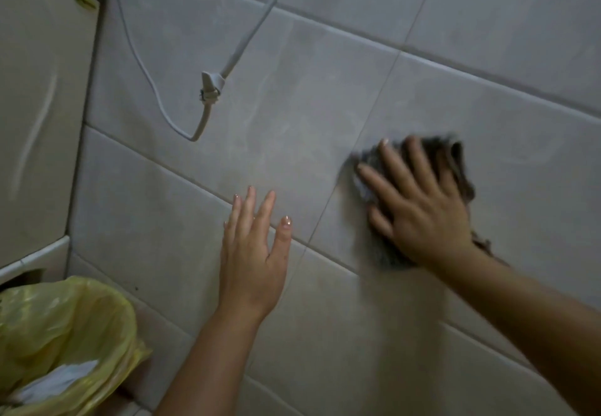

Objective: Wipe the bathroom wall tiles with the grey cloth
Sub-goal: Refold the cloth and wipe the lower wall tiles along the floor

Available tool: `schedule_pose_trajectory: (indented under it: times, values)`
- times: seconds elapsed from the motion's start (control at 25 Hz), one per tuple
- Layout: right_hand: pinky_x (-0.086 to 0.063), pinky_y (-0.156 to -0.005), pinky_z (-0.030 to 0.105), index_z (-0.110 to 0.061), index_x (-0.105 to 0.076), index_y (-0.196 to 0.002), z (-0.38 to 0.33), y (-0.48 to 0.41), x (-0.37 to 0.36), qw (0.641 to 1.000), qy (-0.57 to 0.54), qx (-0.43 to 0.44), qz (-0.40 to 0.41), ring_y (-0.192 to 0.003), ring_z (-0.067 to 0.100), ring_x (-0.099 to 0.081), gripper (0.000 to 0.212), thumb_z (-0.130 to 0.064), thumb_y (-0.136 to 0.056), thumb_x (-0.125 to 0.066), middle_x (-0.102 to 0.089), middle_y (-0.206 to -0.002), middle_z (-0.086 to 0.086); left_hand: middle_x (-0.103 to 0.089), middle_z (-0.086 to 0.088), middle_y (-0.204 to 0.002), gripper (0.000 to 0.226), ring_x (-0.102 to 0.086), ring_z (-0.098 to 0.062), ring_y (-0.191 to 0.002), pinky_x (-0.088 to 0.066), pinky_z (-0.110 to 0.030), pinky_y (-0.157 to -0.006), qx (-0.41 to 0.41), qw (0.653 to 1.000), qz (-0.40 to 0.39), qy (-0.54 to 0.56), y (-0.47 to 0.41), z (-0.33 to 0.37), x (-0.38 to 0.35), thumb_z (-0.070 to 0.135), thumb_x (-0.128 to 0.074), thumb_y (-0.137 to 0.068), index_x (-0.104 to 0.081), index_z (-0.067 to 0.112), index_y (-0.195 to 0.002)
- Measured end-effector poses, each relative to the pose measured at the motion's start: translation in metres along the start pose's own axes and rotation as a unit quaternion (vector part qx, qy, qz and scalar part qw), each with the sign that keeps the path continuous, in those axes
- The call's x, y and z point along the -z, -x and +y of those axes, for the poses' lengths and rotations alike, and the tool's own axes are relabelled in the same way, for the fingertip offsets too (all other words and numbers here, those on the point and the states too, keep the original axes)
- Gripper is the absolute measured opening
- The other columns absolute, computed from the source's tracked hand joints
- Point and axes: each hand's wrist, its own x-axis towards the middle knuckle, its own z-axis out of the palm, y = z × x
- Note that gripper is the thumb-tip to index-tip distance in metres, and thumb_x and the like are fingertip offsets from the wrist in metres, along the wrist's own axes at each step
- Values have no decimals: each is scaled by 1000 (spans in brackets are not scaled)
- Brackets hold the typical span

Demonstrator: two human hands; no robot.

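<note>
Two things fill the left edge of my view: a pale cabinet panel, and below it a bin lined with a yellow bag with some white paper lying inside. Just right of the cabinet, a white cable hangs down the wall tiles and loops through a small clip fixed to the wall.

Further right, my left hand is raised flat toward a tile. Its fingers are straight and close together, the thumb angled out to the side, and it holds nothing. I cannot tell whether the palm touches the tile or sits just off it.

Well to the right of it, my right hand lies with fingers spread wide and nearly straight over the grey cloth, pressing it flat against the wall. The cloth is bunched under the palm. It shows past the fingertips, on the hand's far right side and below the thumb, and it sits just right of a vertical grout line. The cloth's edges are blurred.
</note>
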Motion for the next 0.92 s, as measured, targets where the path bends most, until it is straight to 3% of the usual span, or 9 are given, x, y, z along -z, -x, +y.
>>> schedule_pose_trajectory:
  times: [0.08, 0.16, 0.32, 0.48, 0.6, 0.72, 0.84, 0.92]
  values:
    - [-17, -112, 51, -28, -36, -148, 9, -32, 0, 995, 15, -102, 18, -146, 39, -19, 56, -45, -95, -43, -28, -158, 9, -14, 7, -165, 71, 1, -9, -152, -7, -38, -124, -10, 1000, -16, -8, 3, 3, -4, 67, -16, -90, -30, 35, -152]
    - [-16, -110, 48, -27, -39, -147, -19, -57, -8, 991, -9, -133, 35, -145, 40, -21, 56, -44, -94, -43, -29, -157, 10, -16, 4, -165, 71, -1, -10, -152, -8, -38, -124, -18, 1000, -19, -10, 5, 3, -8, 65, -17, -90, -31, 33, -152]
    - [-18, -113, 49, -22, -37, -148, -95, -15, -36, 999, -42, 24, 10, -145, 37, -23, 57, -42, -95, -45, -30, -157, 9, -19, -1, -164, 73, -6, -15, -153, -8, -35, -123, -24, 1000, -9, -11, 1, 1, -15, 64, -19, -90, -34, 27, -152]
    - [-21, -112, 46, -25, -35, -149, -74, 96, -28, 996, -22, 86, -27, -147, 31, -21, 59, -42, -94, -47, -29, -157, 5, -18, 0, -164, 75, -4, -15, -153, -3, -27, -120, -26, 999, -25, -13, 5, 3, -22, 64, -19, -90, -33, 26, -152]
    - [-26, -109, 49, -29, -37, -148, -2, 151, -5, 999, 10, 31, -22, -146, 33, -22, 63, -45, -90, -55, -32, -155, 6, -18, -1, -164, 75, -5, -16, -153, -5, -32, -122, -39, 999, -37, -6, 11, 13, -30, 64, -18, -90, -34, 26, -152]
    - [-23, -111, 53, -28, -37, -147, 57, 136, 14, 995, 63, -77, -2, -144, 38, -25, 61, -43, -90, -53, -34, -154, 11, -16, 3, -164, 74, -3, -12, -152, -7, -36, -123, -56, 997, -56, 1, 18, 28, -40, 65, -18, -91, -32, 28, -152]
    - [-13, -116, 53, -25, -42, -145, 45, 72, 9, 972, 46, -227, 41, -143, 42, -24, 58, -39, -90, -48, -33, -154, 14, -20, 1, -164, 71, -6, -12, -152, -6, -31, -122, -91, 994, -57, -8, 23, 41, -54, 62, -20, -93, -34, 25, -152]
    - [-16, -114, 51, -25, -42, -145, 13, 53, -1, 977, 6, -209, 35, -144, 40, -24, 59, -41, -88, -49, -32, -155, 13, -21, -1, -163, 69, -8, -15, -152, -8, -33, -121, -99, 994, -47, -5, 22, 47, -63, 59, -22, -95, -35, 23, -152]
